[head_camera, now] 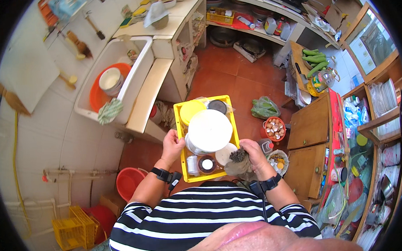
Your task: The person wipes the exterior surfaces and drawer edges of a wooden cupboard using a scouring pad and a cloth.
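A yellow plastic crate [235, 129] is held in front of my body above the tiled floor. My left hand [172, 147] grips its left rim. On the opposite rim is my right hand [254, 154], which also holds a grey-brown rag [238, 168] and a dark, coarse scrubber [238, 154]. A large white-lidded tub [210, 128] stands in the middle of the crate. Around it sit a yellow lid [192, 111], a black lid [217, 106], a pale round lid [224, 153], a dark-rimmed jar [207, 165] and a white ribbed container [192, 165].
A white sink [82, 108] holding an orange basin [94, 93] lies ahead left. On the floor at right are bagged green vegetables [265, 107], a red bucket of eggshells [275, 128] and a bottle [265, 145]. A red bucket [129, 184] stands left; wooden cabinets [308, 124] line the right.
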The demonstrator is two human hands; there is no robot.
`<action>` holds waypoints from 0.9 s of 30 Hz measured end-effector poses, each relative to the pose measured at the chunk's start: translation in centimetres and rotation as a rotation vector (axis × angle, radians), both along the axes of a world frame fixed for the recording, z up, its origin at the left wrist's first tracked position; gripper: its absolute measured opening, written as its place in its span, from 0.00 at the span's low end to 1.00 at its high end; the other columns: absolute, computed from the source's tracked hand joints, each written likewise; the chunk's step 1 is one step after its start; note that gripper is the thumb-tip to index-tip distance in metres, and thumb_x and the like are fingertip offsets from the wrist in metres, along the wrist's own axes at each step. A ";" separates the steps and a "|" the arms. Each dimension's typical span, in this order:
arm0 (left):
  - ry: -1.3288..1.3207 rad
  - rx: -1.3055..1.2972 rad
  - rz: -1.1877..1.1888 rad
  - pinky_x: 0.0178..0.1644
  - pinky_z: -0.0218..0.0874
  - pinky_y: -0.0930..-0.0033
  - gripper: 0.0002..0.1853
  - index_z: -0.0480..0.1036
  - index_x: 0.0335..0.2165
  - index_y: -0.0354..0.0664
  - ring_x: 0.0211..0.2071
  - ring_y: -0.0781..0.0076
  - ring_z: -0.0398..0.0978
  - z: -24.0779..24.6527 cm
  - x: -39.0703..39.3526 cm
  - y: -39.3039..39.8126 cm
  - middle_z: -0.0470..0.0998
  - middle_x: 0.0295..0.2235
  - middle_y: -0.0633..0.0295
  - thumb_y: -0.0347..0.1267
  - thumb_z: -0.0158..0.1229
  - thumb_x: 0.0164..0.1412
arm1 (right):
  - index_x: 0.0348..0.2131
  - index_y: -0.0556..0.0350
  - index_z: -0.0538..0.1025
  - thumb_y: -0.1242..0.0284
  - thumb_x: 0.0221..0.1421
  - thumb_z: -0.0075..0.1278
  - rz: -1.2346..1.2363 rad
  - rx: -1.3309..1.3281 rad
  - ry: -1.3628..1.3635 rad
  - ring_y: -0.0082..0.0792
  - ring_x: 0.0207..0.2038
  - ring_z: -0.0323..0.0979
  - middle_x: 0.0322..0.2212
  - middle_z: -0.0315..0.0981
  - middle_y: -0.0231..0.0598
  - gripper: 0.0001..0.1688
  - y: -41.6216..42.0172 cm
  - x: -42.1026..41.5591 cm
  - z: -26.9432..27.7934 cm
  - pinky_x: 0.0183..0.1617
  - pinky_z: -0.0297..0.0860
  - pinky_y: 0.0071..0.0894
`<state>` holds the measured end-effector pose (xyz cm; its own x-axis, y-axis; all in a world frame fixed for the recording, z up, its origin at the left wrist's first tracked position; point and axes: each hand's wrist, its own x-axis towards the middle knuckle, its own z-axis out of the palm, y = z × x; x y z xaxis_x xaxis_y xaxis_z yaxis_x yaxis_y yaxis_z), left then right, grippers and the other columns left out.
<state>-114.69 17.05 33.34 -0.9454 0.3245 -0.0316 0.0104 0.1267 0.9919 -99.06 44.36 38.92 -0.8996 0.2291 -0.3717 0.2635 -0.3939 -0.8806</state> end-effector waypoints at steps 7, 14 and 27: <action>0.010 0.048 0.055 0.24 0.51 0.85 0.07 0.62 0.25 0.40 0.20 0.89 0.56 -0.8 -10.6 7.5 0.62 0.20 0.76 0.22 0.54 0.51 | 0.30 0.61 0.74 0.71 0.54 0.48 0.100 -0.002 0.014 0.19 0.29 0.67 0.25 0.71 0.29 0.10 8.4 -11.9 0.4 0.33 0.64 0.18; 0.005 0.027 0.056 0.23 0.50 0.85 0.07 0.62 0.24 0.40 0.19 0.89 0.56 2.8 -23.4 16.8 0.61 0.19 0.76 0.21 0.54 0.50 | 0.32 0.63 0.74 0.71 0.53 0.48 0.056 0.014 -0.004 0.22 0.30 0.69 0.26 0.73 0.33 0.11 16.7 -24.7 3.7 0.35 0.65 0.20; 0.042 0.037 -0.126 0.24 0.53 0.84 0.07 0.63 0.24 0.41 0.20 0.88 0.59 8.4 -53.6 34.6 0.64 0.19 0.74 0.22 0.53 0.49 | 0.34 0.65 0.74 0.71 0.53 0.47 -0.148 0.051 0.017 0.27 0.33 0.70 0.29 0.73 0.37 0.13 31.6 -50.2 8.6 0.39 0.66 0.23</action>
